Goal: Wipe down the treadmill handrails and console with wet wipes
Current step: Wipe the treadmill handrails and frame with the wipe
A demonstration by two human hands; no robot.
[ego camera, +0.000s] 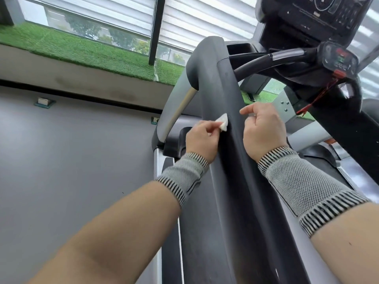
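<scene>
A small folded white wet wipe [79, 123] is pressing against the long black padded treadmill handrail [225, 124], pinched by the left hand [202, 138]. The right hand [264, 130] is hovering beside the rail, fingers curled, forefinger pointing, grasping nothing visible.
</scene>
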